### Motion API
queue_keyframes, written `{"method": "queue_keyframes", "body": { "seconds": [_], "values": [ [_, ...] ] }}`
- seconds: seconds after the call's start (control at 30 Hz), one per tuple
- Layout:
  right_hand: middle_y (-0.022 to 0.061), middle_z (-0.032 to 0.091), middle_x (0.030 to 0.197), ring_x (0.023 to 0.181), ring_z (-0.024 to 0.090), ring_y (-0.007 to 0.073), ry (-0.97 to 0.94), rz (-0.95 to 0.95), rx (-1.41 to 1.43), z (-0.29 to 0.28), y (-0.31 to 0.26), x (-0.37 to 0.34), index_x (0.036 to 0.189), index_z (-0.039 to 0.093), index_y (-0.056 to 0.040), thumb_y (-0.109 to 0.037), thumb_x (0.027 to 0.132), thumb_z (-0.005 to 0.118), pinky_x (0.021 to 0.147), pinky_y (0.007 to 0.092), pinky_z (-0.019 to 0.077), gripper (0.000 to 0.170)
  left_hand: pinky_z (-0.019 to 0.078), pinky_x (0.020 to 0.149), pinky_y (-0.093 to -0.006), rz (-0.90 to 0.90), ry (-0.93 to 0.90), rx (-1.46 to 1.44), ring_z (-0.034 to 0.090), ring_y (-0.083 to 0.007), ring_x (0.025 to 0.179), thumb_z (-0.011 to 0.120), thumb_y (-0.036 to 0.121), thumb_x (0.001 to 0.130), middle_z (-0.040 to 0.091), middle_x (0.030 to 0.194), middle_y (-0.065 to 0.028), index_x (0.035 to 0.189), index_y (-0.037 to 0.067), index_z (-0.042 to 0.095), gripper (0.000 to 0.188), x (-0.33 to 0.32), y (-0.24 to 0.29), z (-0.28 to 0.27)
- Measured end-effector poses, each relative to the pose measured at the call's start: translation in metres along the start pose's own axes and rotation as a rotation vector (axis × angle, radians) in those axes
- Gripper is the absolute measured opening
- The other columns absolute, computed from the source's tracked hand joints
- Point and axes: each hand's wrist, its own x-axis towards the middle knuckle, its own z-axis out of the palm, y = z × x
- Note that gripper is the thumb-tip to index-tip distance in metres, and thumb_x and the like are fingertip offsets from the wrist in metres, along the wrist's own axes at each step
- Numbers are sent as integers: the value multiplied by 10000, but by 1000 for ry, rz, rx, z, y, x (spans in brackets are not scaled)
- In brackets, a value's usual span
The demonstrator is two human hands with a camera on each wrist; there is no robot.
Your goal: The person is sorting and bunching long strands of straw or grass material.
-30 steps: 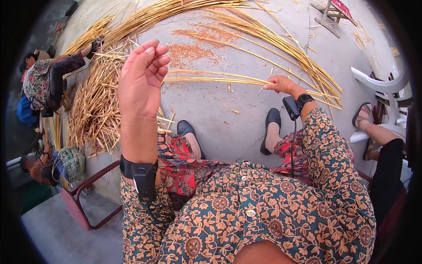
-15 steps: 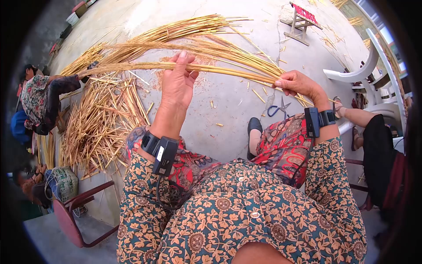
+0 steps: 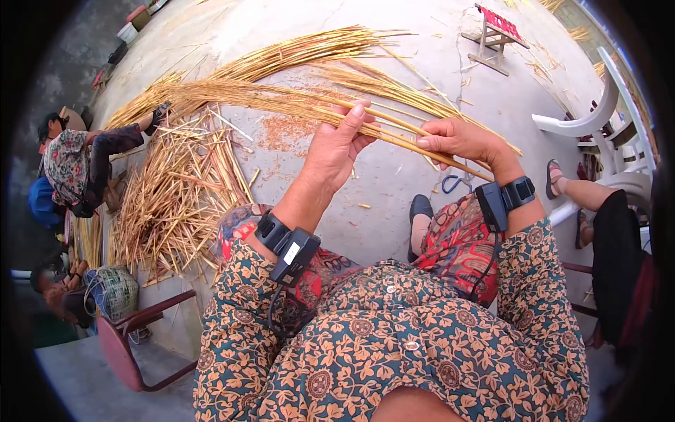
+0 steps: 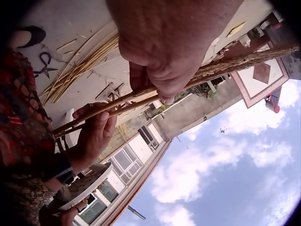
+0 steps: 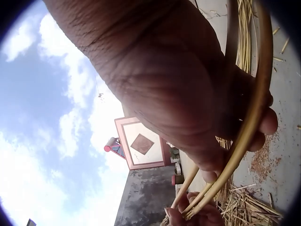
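- Several slender stalks (image 5: 246,134) run above the concrete floor (image 3: 365,235), feathery ends pointing toward its left edge.
- My left hand (image 3: 332,148) pinches them partway along, seemingly to bear the weight of those long ends.
- My right hand (image 3: 464,141) grips the bare lengths close by, likely so they lie in line.
- A heap of loose stalks (image 3: 169,200) sits toward the floor's left edge; scissors (image 4: 46,70) lie near my shoe (image 3: 420,206), probably for easy reach.

A maroon chair (image 3: 117,354) stands near a woven basket (image 3: 118,294).
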Motion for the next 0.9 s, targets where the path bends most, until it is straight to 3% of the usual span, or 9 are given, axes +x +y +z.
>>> {"method": "queue_keyframes", "body": {
  "seconds": [0.4,0.57,0.63,0.73,0.9],
  "values": [
    [8,586,691,580,606,79,-82,143,89,-17,22,-24,854,539,-81,-407,929,542,546,221,522,334,526,722,-295,56,187,-94,595,-128,849,591,306,920,624,938,-21,1115,92,598,290,-1,28,-22],
    [26,610,768,617,620,92,-172,123,37,-30,52,-18,942,555,-77,-443,921,540,591,227,519,367,532,738,-315,53,147,-102,609,-142,863,587,300,923,628,939,-21,1100,89,605,276,-1,23,-25],
    [27,611,788,623,611,85,-100,146,114,-11,20,-18,988,557,-76,-463,919,535,591,221,509,394,534,744,-315,25,100,-93,613,-146,865,590,297,922,629,943,-24,1099,85,604,277,-2,17,-17],
    [21,603,773,637,605,78,-110,6,125,4,-1,-7,1037,554,-78,-491,917,520,582,219,499,432,540,758,-307,-19,46,-65,618,-153,871,592,281,921,629,961,-37,1101,79,597,271,0,9,-4],
    [-18,549,706,559,512,43,-25,-73,187,20,-19,11,999,554,-89,-510,916,505,501,185,418,431,548,766,-297,-63,23,49,616,-156,892,593,254,921,624,994,-54,1109,67,580,265,-2,6,15]
  ]
}}
